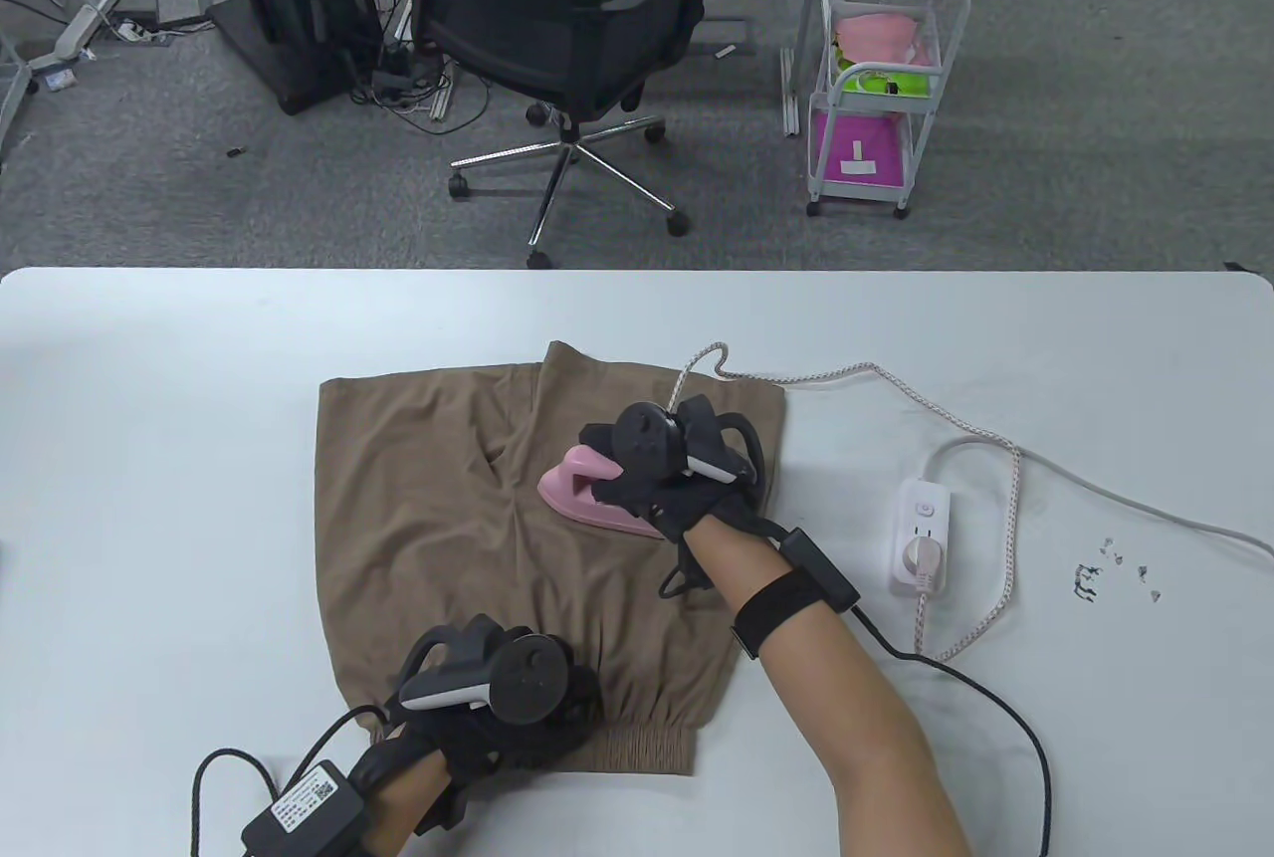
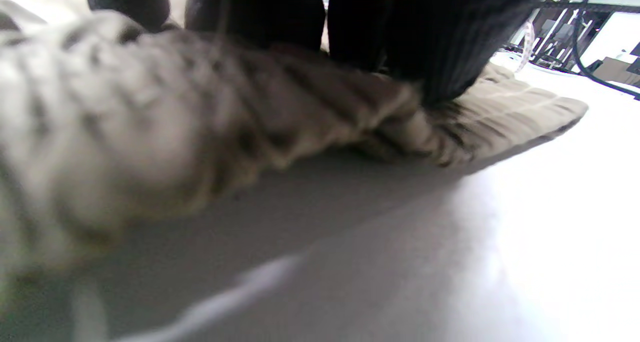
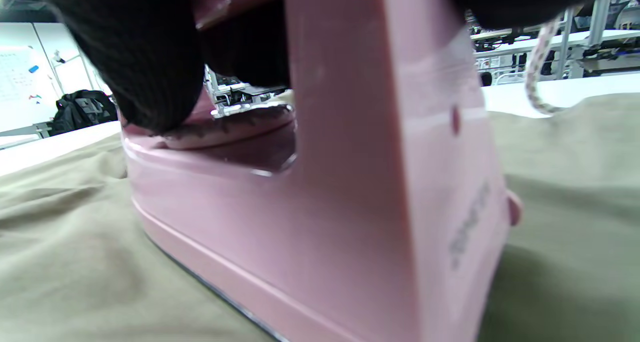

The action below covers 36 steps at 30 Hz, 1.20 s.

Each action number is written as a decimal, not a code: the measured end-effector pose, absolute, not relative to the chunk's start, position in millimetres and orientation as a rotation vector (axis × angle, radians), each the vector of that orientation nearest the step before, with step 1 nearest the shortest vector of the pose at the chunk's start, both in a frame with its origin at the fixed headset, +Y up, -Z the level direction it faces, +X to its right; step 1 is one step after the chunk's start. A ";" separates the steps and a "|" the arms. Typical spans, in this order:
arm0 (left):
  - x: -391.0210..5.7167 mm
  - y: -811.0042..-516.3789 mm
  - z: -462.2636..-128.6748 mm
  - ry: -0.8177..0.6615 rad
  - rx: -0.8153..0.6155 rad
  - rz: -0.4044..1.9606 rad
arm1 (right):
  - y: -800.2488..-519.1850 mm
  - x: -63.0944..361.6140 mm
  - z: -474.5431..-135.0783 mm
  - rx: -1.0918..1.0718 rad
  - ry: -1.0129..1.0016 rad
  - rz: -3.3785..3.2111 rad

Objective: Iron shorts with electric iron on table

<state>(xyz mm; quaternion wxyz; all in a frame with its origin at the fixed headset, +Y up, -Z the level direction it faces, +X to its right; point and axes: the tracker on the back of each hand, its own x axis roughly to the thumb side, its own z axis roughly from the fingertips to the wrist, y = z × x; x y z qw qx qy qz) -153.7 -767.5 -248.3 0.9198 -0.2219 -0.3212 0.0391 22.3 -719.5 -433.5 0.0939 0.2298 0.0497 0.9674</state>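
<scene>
A white table (image 1: 199,459) fills the near half of the view, with grey carpet beyond it. Nearest, at six o'clock, the left hand (image 1: 488,698) rests on the elastic waistband of the brown shorts (image 1: 418,499); its fingers press down on the ribbed band, though the wrist view is too blurred to say whether they are flat or curled into the cloth. Further in, at the middle of the table, the right hand (image 1: 662,474) is clenched round the handle of the pink iron (image 1: 587,499), whose soleplate sits flat on the right leg of the shorts. At three o'clock lies a white power strip (image 1: 921,534) with the iron's braided cord (image 1: 980,459) plugged in. Beyond the table stand an office chair (image 1: 567,31) and a white trolley (image 1: 881,91).

The risks: a resting iron could scorch the fabric, and the cord could snag as the iron travels.

One pair of shorts, one iron, one power strip, two hands.
</scene>
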 end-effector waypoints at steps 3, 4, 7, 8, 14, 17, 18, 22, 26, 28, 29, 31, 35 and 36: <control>-153.8 -767.5 -248.4 -0.660 -0.457 0.081 | -718.6 37.4 -433.9 0.654 0.151 2.885; -153.8 -767.5 -248.4 -0.659 -0.457 0.082 | -718.4 44.8 -434.2 0.641 0.148 2.892; -153.8 -767.5 -248.3 -0.660 -0.457 0.081 | -718.7 59.3 -434.9 0.592 0.148 2.897; -153.8 -767.5 -248.3 -0.660 -0.456 0.081 | -718.8 61.6 -434.8 0.580 0.154 2.892; -153.9 -767.4 -248.4 -0.660 -0.458 0.081 | -718.8 57.4 -435.6 0.570 0.150 2.887; -153.9 -767.4 -248.4 -0.661 -0.458 0.081 | -718.6 45.6 -437.2 0.582 0.154 2.871; -153.9 -767.3 -248.4 -0.661 -0.457 0.080 | -718.5 40.3 -437.4 0.589 0.147 2.864; -153.9 -767.4 -248.2 -0.664 -0.454 0.076 | -717.4 22.1 -437.2 0.633 0.143 2.852; -153.9 -767.4 -248.2 -0.666 -0.454 0.078 | -716.4 0.2 -435.4 0.675 0.144 2.812; -153.9 -767.4 -248.2 -0.666 -0.454 0.078 | -716.3 -10.5 -434.0 0.694 0.146 2.795; -154.0 -767.4 -248.2 -0.666 -0.454 0.077 | -716.2 -16.8 -432.9 0.708 0.148 2.790; -154.1 -767.4 -248.4 -0.666 -0.455 0.079 | -716.1 -28.4 -430.9 0.740 0.147 2.783; -154.1 -767.4 -248.4 -0.665 -0.455 0.079 | -716.8 -48.4 -427.1 0.796 0.156 2.784; -154.1 -767.4 -248.4 -0.665 -0.455 0.079 | -717.1 -50.9 -426.6 0.801 0.158 2.782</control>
